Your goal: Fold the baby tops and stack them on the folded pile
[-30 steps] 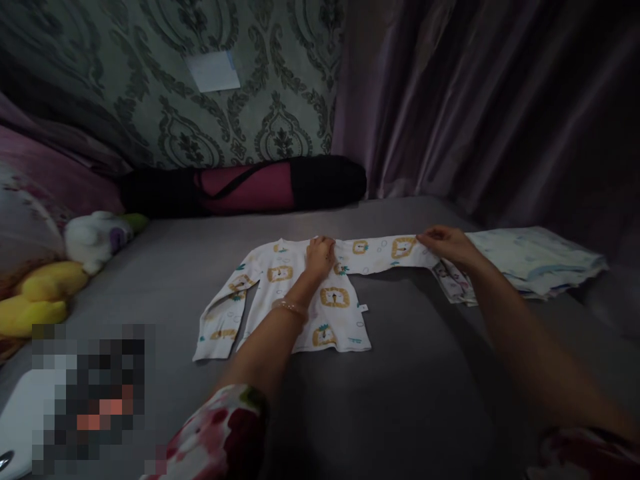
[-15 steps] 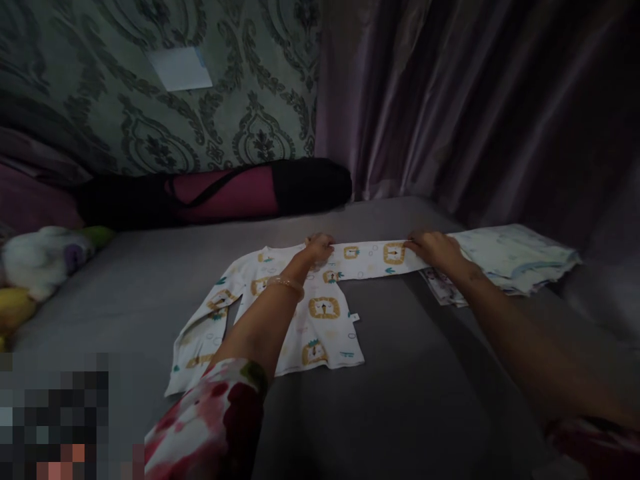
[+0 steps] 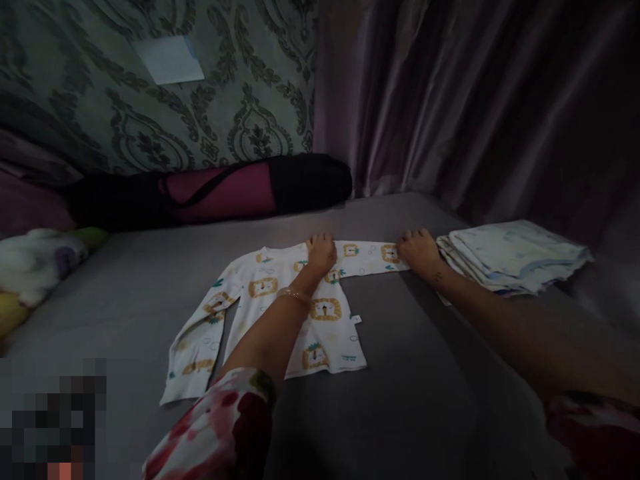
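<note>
A small white long-sleeved shirt (image 3: pixel 263 310) with yellow lion faces lies spread on the grey bed sheet (image 3: pixel 400 373). Its left sleeve slants down toward the lower left, and its right sleeve stretches straight out to the right. At the right shoulder, my left hand (image 3: pixel 321 252) presses on the fabric with curled fingers closed on it. My right hand (image 3: pixel 419 250) has its fingers bent over the cuff end of the right sleeve. The fingertips of both hands are partly hidden. Just beyond my right hand sits a stack of folded light cloths (image 3: pixel 515 253).
A long black and pink bag (image 3: pixel 220 193) lies along the patterned wall at the back. Purple curtains (image 3: pixel 390 100) hang at the right. White and yellow plush toys (image 3: pixel 30 263) rest at the left edge. A white sheet (image 3: pixel 173 60) is on the wall.
My right hand has moved a little left, off the edge of the cloth stack, and its fingers have curled at the cuff. The left hand stays at the shoulder, slightly shifted.
</note>
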Demonstrator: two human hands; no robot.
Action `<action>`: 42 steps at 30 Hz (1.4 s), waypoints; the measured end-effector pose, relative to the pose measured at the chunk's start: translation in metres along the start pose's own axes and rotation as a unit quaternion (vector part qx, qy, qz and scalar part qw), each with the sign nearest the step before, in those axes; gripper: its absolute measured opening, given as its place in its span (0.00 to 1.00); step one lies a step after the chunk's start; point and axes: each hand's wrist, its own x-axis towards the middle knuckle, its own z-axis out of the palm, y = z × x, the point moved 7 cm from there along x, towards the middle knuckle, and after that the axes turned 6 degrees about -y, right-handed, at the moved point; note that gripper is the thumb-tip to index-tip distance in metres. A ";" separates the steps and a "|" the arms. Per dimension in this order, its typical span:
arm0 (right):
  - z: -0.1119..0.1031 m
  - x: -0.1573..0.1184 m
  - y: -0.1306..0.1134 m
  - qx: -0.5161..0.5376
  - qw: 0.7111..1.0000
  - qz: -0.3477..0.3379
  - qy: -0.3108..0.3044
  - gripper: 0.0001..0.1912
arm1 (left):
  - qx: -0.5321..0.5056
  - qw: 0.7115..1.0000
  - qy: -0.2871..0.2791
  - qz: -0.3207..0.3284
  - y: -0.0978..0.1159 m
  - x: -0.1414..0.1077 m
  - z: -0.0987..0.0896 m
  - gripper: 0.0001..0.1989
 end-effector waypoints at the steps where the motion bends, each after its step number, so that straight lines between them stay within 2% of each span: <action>1: 0.003 0.002 -0.001 -0.001 1.000 0.001 -0.006 0.18 | 0.015 1.000 0.010 0.001 0.002 -0.001 -0.002 0.13; 4: 0.003 0.003 -0.003 0.013 1.000 0.021 -0.001 0.16 | 0.055 0.998 0.033 0.012 0.010 -0.002 -0.009 0.14; 7: -0.009 0.002 -0.014 0.052 0.997 0.046 0.022 0.16 | 0.067 0.997 0.017 0.045 0.021 -0.007 -0.012 0.13; 10: -0.023 0.004 -0.050 0.163 0.986 -0.003 0.038 0.19 | 0.055 0.997 -0.008 0.054 0.026 -0.018 -0.011 0.12; 15: -0.033 0.017 -0.125 0.325 0.940 -0.094 0.043 0.23 | 0.009 0.999 -0.023 0.038 0.020 -0.032 -0.002 0.14; 17: -0.027 0.021 -0.139 0.364 0.927 -0.089 0.027 0.26 | -0.011 0.998 -0.032 0.047 0.016 -0.036 0.003 0.18; 19: -0.020 0.021 -0.143 0.370 0.925 -0.081 0.006 0.28 | -0.023 0.997 -0.042 0.057 0.014 -0.039 0.008 0.22; 23: -0.010 0.014 -0.135 0.352 0.933 -0.069 -0.023 0.32 | -0.018 0.996 -0.063 0.057 0.012 -0.044 0.011 0.24; 27: -0.002 0.006 -0.118 0.326 0.943 -0.035 -0.055 0.32 | -0.009 0.997 -0.059 0.058 0.014 -0.046 0.012 0.25; 35: 0.030 -0.003 -0.061 0.302 0.943 0.058 -0.125 0.32 | 0.006 0.995 -0.074 0.062 0.015 -0.048 0.018 0.28; 39: 0.038 -0.010 -0.043 0.292 0.946 0.100 -0.096 0.33 | -0.012 0.993 -0.099 0.056 0.014 -0.044 0.016 0.30; 42: 0.036 -0.013 -0.044 0.290 0.950 0.100 -0.059 0.32 | -0.096 0.987 -0.124 0.032 0.006 -0.040 0.011 0.30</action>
